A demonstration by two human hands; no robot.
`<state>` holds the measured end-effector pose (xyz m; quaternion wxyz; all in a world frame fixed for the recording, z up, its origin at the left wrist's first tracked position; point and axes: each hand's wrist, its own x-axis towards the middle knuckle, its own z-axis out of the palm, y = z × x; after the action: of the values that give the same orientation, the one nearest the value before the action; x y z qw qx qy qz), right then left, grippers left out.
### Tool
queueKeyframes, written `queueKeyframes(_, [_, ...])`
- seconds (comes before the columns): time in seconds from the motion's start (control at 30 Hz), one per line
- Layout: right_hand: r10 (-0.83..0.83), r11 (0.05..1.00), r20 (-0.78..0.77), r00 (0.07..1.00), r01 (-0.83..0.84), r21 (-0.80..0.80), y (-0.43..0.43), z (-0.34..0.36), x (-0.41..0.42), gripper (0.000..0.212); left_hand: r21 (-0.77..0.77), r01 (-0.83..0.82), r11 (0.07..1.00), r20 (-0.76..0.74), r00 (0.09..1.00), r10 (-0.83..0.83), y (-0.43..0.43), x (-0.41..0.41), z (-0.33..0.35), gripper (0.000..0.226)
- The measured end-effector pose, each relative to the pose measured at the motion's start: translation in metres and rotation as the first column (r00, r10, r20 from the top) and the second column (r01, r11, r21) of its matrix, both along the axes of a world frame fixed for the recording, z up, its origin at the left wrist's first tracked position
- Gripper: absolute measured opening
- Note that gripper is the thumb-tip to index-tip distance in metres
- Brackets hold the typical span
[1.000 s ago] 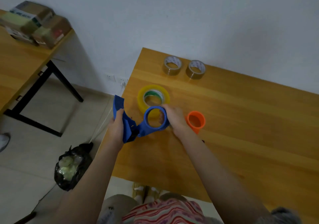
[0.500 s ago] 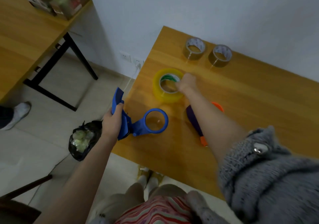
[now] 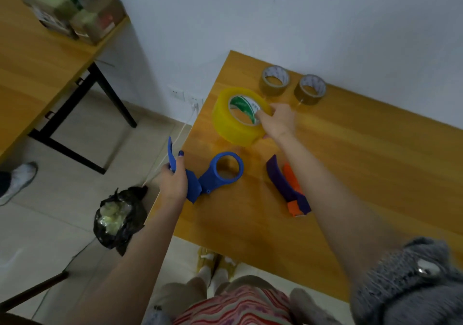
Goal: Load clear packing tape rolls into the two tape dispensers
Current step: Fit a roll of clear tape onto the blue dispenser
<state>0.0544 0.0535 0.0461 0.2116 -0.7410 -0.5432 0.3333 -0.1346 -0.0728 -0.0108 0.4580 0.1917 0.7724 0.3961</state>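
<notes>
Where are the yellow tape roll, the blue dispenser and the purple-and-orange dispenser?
yellow tape roll (image 3: 225,128), head view, on its outer side wall, left of the core.
blue dispenser (image 3: 209,180), head view, on the neck between ring and handle.
purple-and-orange dispenser (image 3: 280,181), head view, on the purple body, mid-length.

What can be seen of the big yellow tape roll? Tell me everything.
The wide translucent yellow tape roll is thickly wound on a white core printed in green. It is tilted at the far left of the wooden table, opening facing up. The right hand grips its right side, fingers inside the core. It is on no dispenser yet.
</notes>
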Motion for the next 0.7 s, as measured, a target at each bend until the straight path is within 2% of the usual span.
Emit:
queueKeyframes(0.17, [0.145, 0.989, 0.045, 0.988, -0.143, -0.045, -0.017, 0.017, 0.009, 0.049, 0.033, 0.041, 0.999, -0.078, 0.996, -0.039, 0.008, 0.007, 0.002, 0.034])
queueKeyframes(0.3, [0.254, 0.967, 0.161, 0.954, -0.246, -0.070, -0.033, 0.012, 0.009, 0.050, 0.032, 0.037, 0.999, -0.102, 0.994, -0.034, 0.011, 0.006, -0.002, 0.035])
queueKeyframes(0.47, [0.307, 0.945, 0.130, 0.943, -0.285, -0.163, -0.047, 0.001, 0.000, 0.051, 0.066, 0.054, 0.996, -0.162, 0.986, -0.043, 0.010, 0.004, -0.006, 0.035])
queueKeyframes(0.6, [0.331, 0.938, 0.109, 0.937, -0.314, -0.147, -0.052, -0.005, -0.007, 0.052, 0.053, 0.067, 0.996, -0.241, 0.969, -0.052, 0.010, 0.001, -0.014, 0.035])
queueKeyframes(0.7, [0.373, 0.919, 0.102, 0.922, -0.352, -0.179, -0.054, -0.013, -0.009, 0.053, 0.026, 0.074, 0.997, -0.256, 0.964, -0.065, 0.010, -0.002, -0.017, 0.048])
